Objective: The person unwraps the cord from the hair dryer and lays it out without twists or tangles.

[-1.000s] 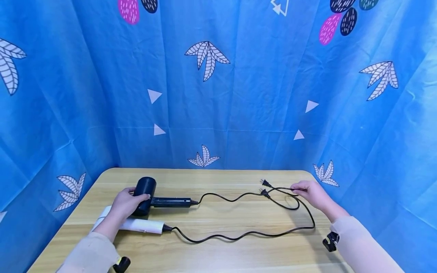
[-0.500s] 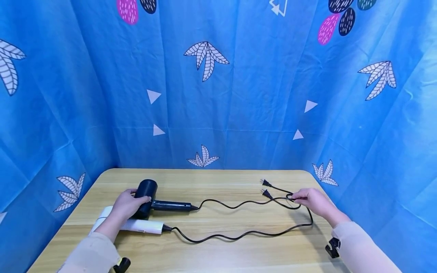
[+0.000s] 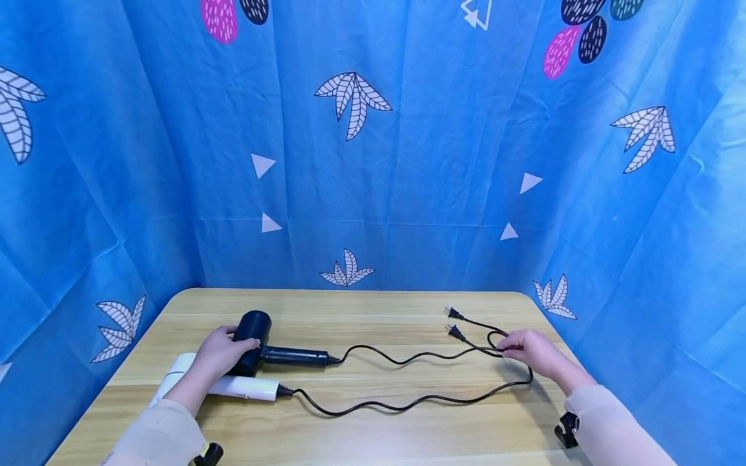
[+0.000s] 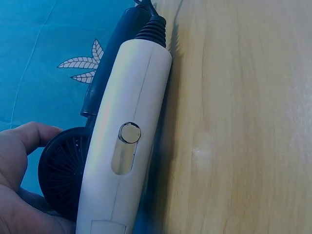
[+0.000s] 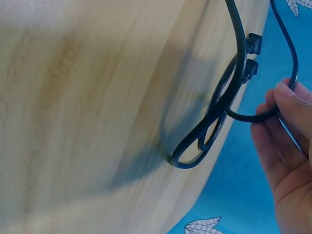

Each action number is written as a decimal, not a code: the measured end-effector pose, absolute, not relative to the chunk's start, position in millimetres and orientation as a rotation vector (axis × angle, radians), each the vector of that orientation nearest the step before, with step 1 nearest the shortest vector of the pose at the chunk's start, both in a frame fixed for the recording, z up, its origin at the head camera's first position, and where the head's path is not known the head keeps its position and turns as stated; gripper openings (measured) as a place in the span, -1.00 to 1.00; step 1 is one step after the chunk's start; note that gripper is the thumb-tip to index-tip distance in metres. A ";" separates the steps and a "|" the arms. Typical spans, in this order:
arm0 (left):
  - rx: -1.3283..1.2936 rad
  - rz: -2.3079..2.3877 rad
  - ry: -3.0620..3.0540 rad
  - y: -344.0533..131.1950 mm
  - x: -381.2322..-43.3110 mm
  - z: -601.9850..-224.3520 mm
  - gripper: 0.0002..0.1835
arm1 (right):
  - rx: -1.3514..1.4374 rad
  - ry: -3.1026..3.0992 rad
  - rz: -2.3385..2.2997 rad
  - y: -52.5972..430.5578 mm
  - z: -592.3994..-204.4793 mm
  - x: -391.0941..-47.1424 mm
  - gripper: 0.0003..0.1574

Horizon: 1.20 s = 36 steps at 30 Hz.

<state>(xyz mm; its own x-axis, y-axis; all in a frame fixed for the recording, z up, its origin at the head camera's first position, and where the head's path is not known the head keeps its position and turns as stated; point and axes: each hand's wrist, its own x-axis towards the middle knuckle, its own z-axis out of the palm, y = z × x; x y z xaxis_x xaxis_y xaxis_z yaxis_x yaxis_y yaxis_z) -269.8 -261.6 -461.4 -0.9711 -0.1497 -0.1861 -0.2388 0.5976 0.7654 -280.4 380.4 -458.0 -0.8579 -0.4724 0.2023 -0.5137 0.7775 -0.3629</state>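
Observation:
At the table's left, my left hand [image 3: 221,355] grips the barrel of a black hair dryer [image 3: 256,323], thumb on the near side. The dryer's handle points right. In front of it lies a white hair dryer [image 3: 247,388], partly hidden under my left forearm; the left wrist view shows its sliding switch [image 4: 129,132] close up beside the black dryer's round grille [image 4: 61,168]. Over on the right, my right hand [image 3: 533,351] pinches a black power cord [image 5: 265,116] between thumb and fingers. Two black plugs [image 3: 454,332] lie just left of that hand, near cord loops.
Both cords run across the middle of the light wooden table [image 3: 373,440]; the white dryer's cord [image 3: 396,408] bends round below my right hand. A blue patterned curtain [image 3: 350,181] encloses the table's back and sides. Small black devices [image 3: 566,430] sit at both wrists.
The black hair dryer has shifted slightly toward me and to the right with my left hand. My right hand has drawn its cord nearer, and the crossing cord loops have become smaller.

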 end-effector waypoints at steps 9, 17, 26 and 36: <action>-0.324 1.345 2.706 -260.9 -269.2 -465.9 -0.09 | 0.817 -2.864 0.622 379.9 -468.7 -281.8 -0.83; -0.306 1.346 2.685 -261.5 -270.4 -470.1 -0.07 | 0.775 -2.891 0.646 374.5 -469.0 -279.9 -0.81; -0.301 1.313 2.683 -259.7 -270.5 -467.9 -0.09 | 0.743 -2.889 0.754 368.1 -473.2 -281.2 -0.85; -0.284 1.265 2.710 -259.9 -272.3 -467.4 -0.09 | 0.686 -2.931 0.783 363.5 -475.7 -284.0 -0.84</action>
<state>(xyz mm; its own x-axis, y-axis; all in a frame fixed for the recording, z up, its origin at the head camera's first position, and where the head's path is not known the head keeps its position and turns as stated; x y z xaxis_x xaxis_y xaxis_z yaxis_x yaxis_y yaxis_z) -272.3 -259.9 -467.4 -0.9728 -0.1118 -0.2031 -0.2275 0.6290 0.7433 -284.0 363.5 -475.7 -0.9022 -0.4079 0.1403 -0.4235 0.7759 -0.4676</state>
